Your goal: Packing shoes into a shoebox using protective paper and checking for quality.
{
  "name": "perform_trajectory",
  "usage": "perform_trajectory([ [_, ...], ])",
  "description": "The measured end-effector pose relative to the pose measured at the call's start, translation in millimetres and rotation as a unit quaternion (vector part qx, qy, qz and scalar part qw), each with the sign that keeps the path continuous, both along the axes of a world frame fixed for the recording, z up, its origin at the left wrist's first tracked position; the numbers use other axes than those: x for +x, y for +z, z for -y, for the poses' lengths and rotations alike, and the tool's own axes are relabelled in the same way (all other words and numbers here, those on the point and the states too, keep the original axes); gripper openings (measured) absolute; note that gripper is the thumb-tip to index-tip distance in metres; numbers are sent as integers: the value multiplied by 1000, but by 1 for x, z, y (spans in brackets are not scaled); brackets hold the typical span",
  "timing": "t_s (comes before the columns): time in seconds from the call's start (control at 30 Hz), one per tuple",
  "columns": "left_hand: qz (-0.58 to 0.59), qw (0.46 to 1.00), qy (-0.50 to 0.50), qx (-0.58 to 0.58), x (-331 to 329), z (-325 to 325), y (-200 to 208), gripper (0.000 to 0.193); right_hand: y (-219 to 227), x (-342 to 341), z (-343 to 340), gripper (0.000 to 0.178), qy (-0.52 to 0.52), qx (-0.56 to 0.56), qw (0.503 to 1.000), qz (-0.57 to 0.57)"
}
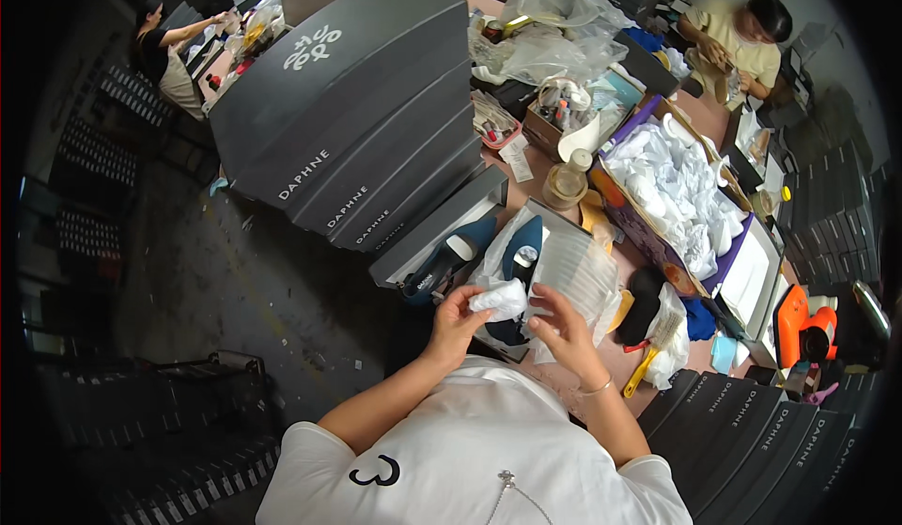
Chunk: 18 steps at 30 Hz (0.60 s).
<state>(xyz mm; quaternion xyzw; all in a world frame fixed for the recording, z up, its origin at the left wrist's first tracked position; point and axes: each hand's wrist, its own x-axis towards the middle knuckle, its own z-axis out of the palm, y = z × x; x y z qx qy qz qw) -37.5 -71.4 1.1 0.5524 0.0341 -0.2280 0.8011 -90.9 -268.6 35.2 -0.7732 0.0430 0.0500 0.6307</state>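
Between the thumb and fingers of my left hand (456, 326) is a crumpled wad of white paper (502, 301). My right hand (569, 333) hovers just right of the wad with its fingers apart, holding nothing that I can see. Beyond my hands lie two dark teal shoes. The left shoe (476, 231) rests by an open grey shoe box (395, 264), while the right shoe (526, 232) lies on white wrapping paper (578, 260) and has some white stuffing inside. The wad and my fingers partly cover the near end of the right shoe.
Tall stacks of grey shoe boxes (376, 93) rise at the left, with more boxes (752, 431) at lower right. A carton of white paper wads (672, 192), a glass jar (567, 182), a yellow-handled brush (648, 361) and an orange tool (799, 323) are rightward. Two other people work farther off.
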Motion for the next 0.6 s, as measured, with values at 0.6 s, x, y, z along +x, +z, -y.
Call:
perform_trajectory([
  [0.6, 143, 707, -345, 600, 140, -54, -80, 45, -21, -38, -6, 39, 259, -10, 966, 14],
])
